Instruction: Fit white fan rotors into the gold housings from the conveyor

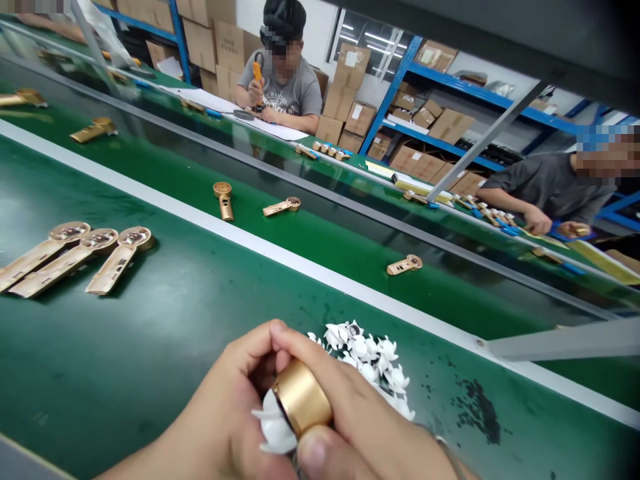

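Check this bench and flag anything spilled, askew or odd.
One thing: tiny black pieces lie loosely scattered on the flat green tabletop, right of the heaped white plastic fan blades. With no container around them, they look spilled, though that may be deliberate.

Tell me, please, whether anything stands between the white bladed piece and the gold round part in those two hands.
Nothing visible does: the white bladed piece sits right at the edge of the gold round part, between the left hand and the right hand. The gold round part's inside is hidden.
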The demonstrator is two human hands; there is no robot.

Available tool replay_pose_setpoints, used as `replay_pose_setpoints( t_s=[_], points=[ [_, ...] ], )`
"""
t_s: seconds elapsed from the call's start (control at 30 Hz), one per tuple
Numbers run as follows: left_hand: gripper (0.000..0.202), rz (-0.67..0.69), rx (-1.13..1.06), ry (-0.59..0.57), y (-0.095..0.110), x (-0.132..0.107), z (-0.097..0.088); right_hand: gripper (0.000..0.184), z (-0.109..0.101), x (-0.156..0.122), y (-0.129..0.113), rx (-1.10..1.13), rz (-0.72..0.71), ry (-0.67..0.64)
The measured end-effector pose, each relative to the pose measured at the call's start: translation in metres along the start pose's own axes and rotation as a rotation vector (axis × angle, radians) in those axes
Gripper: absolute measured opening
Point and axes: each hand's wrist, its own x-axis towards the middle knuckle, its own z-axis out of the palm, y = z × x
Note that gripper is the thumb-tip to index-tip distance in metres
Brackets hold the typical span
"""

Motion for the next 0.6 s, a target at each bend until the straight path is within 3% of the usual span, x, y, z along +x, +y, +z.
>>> replay_pose_setpoints(
  t_s=[0.13,0.27,0.37,0.47,0.53,0.6],
  points=[
    [0.091,-0.106,-0.054,-0.060,0.003,0.004,0.008,0.073,-0.003,0.004,0.000,-0.056,-0.044,-0.099],
    [0.091,-0.187,0.089,-0.098,0.013,0.010,-0.001,0.061,-0.008,0.004,-0.004,-0.076,-0.133,-0.084],
    [0.080,-0.158,0.545,0.107,0.040,0.017,-0.019,0.049,-0.034,0.021,0.002,-0.308,0.041,0.107],
    [0.061,-0.094,1.163,0.317,0.076,0.036,-0.042,0.047,-0.080,0.065,0.028,-0.530,0.298,0.382],
    [0.056,-0.016,1.553,0.388,0.095,0.064,-0.057,0.042,-0.109,0.101,0.050,-0.591,0.400,0.474],
    [0.053,0.069,1.717,0.435,0.106,0.104,-0.071,0.037,-0.129,0.131,0.070,-0.636,0.471,0.488]
  ],
)
